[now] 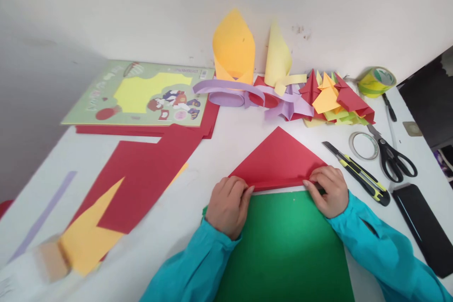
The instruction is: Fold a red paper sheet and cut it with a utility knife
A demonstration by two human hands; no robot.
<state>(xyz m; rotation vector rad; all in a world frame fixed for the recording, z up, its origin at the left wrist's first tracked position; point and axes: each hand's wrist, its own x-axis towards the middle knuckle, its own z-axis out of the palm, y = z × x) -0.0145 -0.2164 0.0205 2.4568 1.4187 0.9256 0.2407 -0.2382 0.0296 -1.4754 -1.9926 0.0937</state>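
Note:
A sheet of red paper (279, 158), shaped like a triangle with its point away from me, lies on the table. Its near edge is folded into a narrow strip. My left hand (230, 205) pinches the left end of that edge between thumb and fingers. At the right end, my right hand (328, 191) pinches the same edge. A large green sheet (290, 245) lies just below the red paper, between my forearms.
Right: a box cutter (357, 173), tape roll (364, 145), scissors (393, 153), black phone (424, 229). Behind: folded paper shapes (327, 96), an orange paper cone (233, 47), yellow tape (377, 81). Left: a green pad (88, 99), red sheets (141, 184), orange scraps (87, 240).

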